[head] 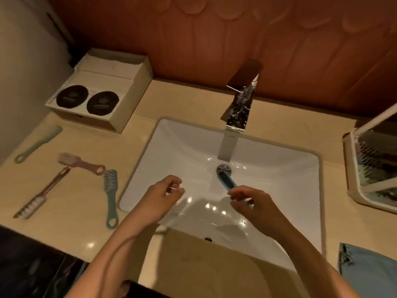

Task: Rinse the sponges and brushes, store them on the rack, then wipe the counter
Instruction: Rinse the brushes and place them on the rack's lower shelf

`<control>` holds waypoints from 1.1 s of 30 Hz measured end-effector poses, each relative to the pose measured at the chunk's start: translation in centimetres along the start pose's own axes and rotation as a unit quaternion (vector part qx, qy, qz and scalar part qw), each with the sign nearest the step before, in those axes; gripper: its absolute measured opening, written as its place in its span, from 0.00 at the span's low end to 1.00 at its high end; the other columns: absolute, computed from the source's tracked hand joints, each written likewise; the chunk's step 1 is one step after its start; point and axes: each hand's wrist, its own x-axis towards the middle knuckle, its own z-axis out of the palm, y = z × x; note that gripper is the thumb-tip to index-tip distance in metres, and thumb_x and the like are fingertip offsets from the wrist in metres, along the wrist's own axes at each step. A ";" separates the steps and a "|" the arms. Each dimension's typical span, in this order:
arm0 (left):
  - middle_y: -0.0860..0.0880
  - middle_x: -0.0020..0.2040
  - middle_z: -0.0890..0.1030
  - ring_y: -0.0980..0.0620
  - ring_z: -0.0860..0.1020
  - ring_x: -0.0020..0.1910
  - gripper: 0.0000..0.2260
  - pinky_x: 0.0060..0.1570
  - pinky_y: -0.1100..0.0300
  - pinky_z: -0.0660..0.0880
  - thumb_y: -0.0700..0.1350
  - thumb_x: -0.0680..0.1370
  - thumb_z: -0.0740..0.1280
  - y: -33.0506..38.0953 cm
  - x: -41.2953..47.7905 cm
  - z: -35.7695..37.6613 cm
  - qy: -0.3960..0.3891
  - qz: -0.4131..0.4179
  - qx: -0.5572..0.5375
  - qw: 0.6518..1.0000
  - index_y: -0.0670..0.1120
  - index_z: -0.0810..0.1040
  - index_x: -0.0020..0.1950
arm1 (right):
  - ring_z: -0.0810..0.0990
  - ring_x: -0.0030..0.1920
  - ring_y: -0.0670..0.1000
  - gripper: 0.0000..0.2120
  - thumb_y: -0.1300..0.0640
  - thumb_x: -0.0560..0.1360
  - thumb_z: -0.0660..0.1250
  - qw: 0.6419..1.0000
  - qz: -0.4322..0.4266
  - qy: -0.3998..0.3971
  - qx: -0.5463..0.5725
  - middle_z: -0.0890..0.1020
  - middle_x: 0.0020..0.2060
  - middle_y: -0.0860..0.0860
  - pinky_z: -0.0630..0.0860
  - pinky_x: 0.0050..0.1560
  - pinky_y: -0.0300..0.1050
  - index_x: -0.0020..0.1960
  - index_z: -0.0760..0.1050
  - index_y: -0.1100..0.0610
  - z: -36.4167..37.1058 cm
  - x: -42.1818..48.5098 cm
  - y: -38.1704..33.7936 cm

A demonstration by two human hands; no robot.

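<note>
Left hand (165, 194) at lower centre, over the white rectangular sink (182, 147), fingers loosely curled, nothing visible in it. Right hand (251, 204) just right of it, fingers pinched round the handle of a blue brush (225, 181), bristle head beside the drain under water running from the chrome faucet (239, 100).

Progress, judged early: rinsing under way on one brush only. Rack (350, 168) at right edge, contents blurred and not identifiable. Blue cloth (365, 274) at lower right, lying apart from both hands; counter wipe apparently not begun. Four brushes at left of frame, seemingly awaiting the tap: second blue brush (110, 196), brown brush (43, 193), pink brush (81, 163) with handle end at the second blue brush's head, green brush (37, 144) apart at far left. No sponge in view.

Setting: reddish wood-panelled wall (214, 39) across the top; beige polished counter (193, 265) below; pale box (129, 100) at upper left, two dark round discs (73, 96) on top.
</note>
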 end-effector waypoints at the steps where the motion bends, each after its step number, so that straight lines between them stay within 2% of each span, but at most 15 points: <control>1: 0.50 0.52 0.78 0.53 0.77 0.51 0.07 0.43 0.67 0.70 0.46 0.78 0.64 -1.2 -0.4 -1.3 0.032 -0.009 0.003 0.999 0.51 0.73 0.55 | 0.78 0.49 0.40 0.08 0.56 0.74 0.67 1.000 -0.003 -0.016 -0.005 0.81 0.46 0.42 0.70 0.46 0.28 0.52 0.77 0.46 1.2 0.6 -0.8; 5: 0.48 0.52 0.76 0.47 0.75 0.50 0.11 0.46 0.56 0.71 0.46 0.76 0.65 -5.8 -1.9 -5.8 0.161 -0.061 0.084 0.981 0.46 0.74 0.57 | 0.77 0.49 0.39 0.07 0.54 0.75 0.66 0.997 -0.022 -0.076 -0.020 0.81 0.47 0.44 0.71 0.48 0.29 0.53 0.76 0.47 6.3 3.3 -3.8; 9: 0.43 0.54 0.74 0.41 0.75 0.53 0.20 0.46 0.50 0.73 0.54 0.74 0.67 -8.3 -2.7 -9.1 0.237 -0.181 0.216 0.930 0.45 0.70 0.60 | 0.77 0.49 0.40 0.08 0.54 0.76 0.65 0.992 -0.034 -0.113 -0.035 0.81 0.48 0.46 0.71 0.47 0.31 0.54 0.77 0.50 10.2 5.4 -6.0; 12: 0.43 0.53 0.75 0.41 0.76 0.52 0.23 0.45 0.51 0.73 0.60 0.71 0.67 -9.9 -2.2 -10.6 0.225 -0.235 0.231 0.917 0.44 0.70 0.56 | 0.77 0.48 0.41 0.09 0.53 0.76 0.64 0.989 -0.040 -0.133 -0.043 0.80 0.48 0.46 0.71 0.46 0.30 0.55 0.77 0.51 12.7 6.7 -7.4; 16: 0.46 0.49 0.76 0.45 0.76 0.48 0.23 0.41 0.56 0.69 0.65 0.71 0.64 -10.8 -1.3 -11.1 0.185 -0.260 0.267 0.909 0.46 0.72 0.51 | 0.77 0.49 0.43 0.09 0.53 0.76 0.64 0.988 -0.041 -0.144 -0.049 0.79 0.48 0.46 0.71 0.48 0.33 0.55 0.77 0.52 14.9 7.8 -8.6; 21: 0.46 0.49 0.79 0.45 0.78 0.49 0.18 0.44 0.56 0.73 0.60 0.74 0.65 -10.7 -1.0 -11.1 0.197 -0.242 0.281 0.908 0.45 0.75 0.51 | 0.77 0.47 0.44 0.10 0.53 0.76 0.63 0.989 -0.022 -0.138 -0.043 0.79 0.47 0.47 0.74 0.50 0.38 0.56 0.77 0.53 16.5 8.7 -10.0; 25: 0.51 0.47 0.80 0.49 0.78 0.49 0.14 0.46 0.55 0.75 0.57 0.72 0.68 -10.3 -1.1 -11.0 0.164 -0.203 0.132 0.956 0.50 0.75 0.49 | 0.77 0.46 0.42 0.12 0.51 0.76 0.64 0.995 0.009 -0.098 0.013 0.80 0.48 0.47 0.72 0.44 0.30 0.57 0.76 0.52 17.9 9.7 -11.8; 29: 0.54 0.44 0.79 0.52 0.78 0.45 0.12 0.48 0.51 0.77 0.56 0.71 0.70 -8.9 -1.4 -10.9 0.163 -0.160 0.062 0.972 0.51 0.72 0.47 | 0.82 0.46 0.49 0.12 0.49 0.73 0.67 0.988 0.053 -0.061 0.131 0.83 0.48 0.51 0.79 0.49 0.44 0.56 0.75 0.51 19.5 10.7 -14.3; 33: 0.53 0.45 0.79 0.52 0.78 0.45 0.12 0.46 0.53 0.77 0.54 0.72 0.69 -8.1 -1.6 -11.3 0.180 -0.123 0.066 0.974 0.50 0.74 0.50 | 0.82 0.45 0.54 0.09 0.54 0.73 0.69 0.983 0.039 -0.022 0.178 0.83 0.45 0.55 0.80 0.43 0.49 0.51 0.78 0.55 20.2 11.3 -16.2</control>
